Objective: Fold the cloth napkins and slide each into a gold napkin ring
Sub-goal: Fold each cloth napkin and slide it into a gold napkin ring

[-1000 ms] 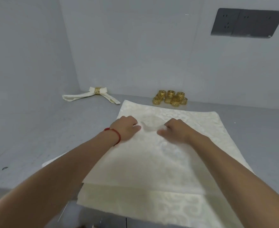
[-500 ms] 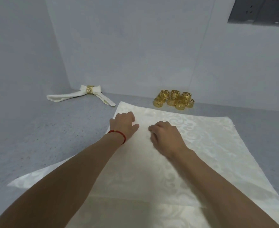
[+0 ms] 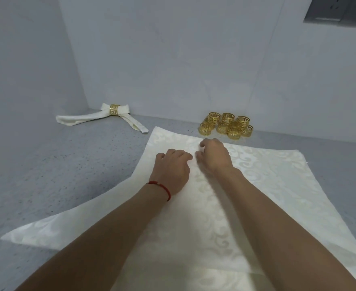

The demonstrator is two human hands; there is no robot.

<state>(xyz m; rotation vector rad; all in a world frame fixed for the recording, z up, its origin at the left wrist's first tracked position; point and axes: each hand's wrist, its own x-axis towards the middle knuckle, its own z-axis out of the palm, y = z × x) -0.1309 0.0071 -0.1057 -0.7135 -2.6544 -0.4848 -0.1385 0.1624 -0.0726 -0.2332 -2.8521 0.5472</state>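
Room: grey speckled bench (image 3: 53, 177) in a corner of pale grey walls; a dark panel (image 3: 338, 12) on the wall at upper right.
Napkin: a cream patterned napkin (image 3: 267, 181) lies spread flat on the bench, in front of the person, over at least one more cream layer whose corner (image 3: 26, 236) sticks out at lower left.
Left hand: left hand (image 3: 172, 168) rests knuckles-up on the napkin near its far edge, fingers curled down onto the cloth; whether it pinches the cloth, I cannot tell. A red bracelet (image 3: 162, 189) on the wrist.
Right hand: right hand (image 3: 214, 155) just beside the left, fingers curled onto the cloth, grip likewise hidden.
Rings: a cluster of gold rings (image 3: 226, 126) against the back wall, just beyond the napkin.
Done napkin: a folded napkin (image 3: 101, 118) in a gold ring (image 3: 114, 110) in the far left corner.
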